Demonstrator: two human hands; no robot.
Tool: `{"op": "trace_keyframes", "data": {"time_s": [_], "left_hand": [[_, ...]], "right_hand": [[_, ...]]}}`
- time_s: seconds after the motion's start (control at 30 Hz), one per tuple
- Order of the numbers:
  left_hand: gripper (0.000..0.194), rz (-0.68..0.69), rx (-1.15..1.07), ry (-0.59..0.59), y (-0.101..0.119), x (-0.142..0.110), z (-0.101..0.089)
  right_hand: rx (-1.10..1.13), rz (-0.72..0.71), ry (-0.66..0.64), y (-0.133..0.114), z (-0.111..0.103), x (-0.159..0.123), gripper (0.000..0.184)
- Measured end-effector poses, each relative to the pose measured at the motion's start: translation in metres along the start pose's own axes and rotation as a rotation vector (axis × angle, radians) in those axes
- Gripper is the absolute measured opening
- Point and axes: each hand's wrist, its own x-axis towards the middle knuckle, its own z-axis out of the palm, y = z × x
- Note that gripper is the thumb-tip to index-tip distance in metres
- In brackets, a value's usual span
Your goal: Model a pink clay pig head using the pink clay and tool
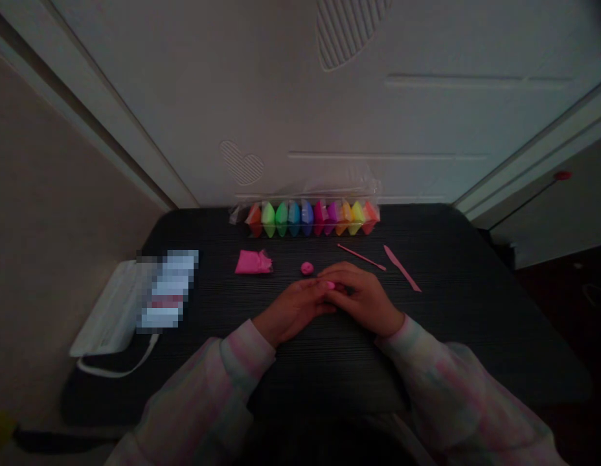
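My left hand (300, 302) and my right hand (359, 294) meet over the middle of the dark table. Between their fingertips is a small lump of pink modelling clay (331, 285), partly covered by the fingers. Both hands are closed around it, and some of the left fingers are hidden behind the right hand. Just beyond the hands lies a pink clay ball (307, 268). To its left is an opened packet of pink clay (252, 262). A thin pink modelling stick (361, 257) and a pink plastic knife (402, 268) lie beyond my right hand.
A row of wrapped clay packets in many colours (307, 219) stands in clear plastic at the table's back edge (417, 207), against the white panel. At the left are a blurred, lit screen (169, 288), a white box-like object (109, 310) and a white cable (116, 373).
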Motion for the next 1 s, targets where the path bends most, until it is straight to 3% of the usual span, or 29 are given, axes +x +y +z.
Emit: {"op": "trace_keyframes", "data": {"time_s": [0.3, 0.63, 0.8, 1.0], "left_hand": [[0.015, 0.052, 0.108, 0.025, 0.002, 0.0, 0.003], [0.014, 0.043, 0.363, 0.068, 0.009, -0.002, -0.004], [0.019, 0.163, 0.6, 0.077, 0.015, -0.005, -0.002], [0.018, 0.229, 0.637, 0.079, 0.016, -0.007, 0.003]], "right_hand": [[-0.01, -0.026, 0.023, 0.0, 0.001, 0.0, 0.014], [-0.067, -0.116, -0.063, 0.002, -0.005, 0.0, 0.017], [-0.137, -0.157, -0.048, 0.005, -0.007, -0.001, 0.023], [-0.157, -0.196, -0.032, 0.007, -0.005, -0.002, 0.024]]}}
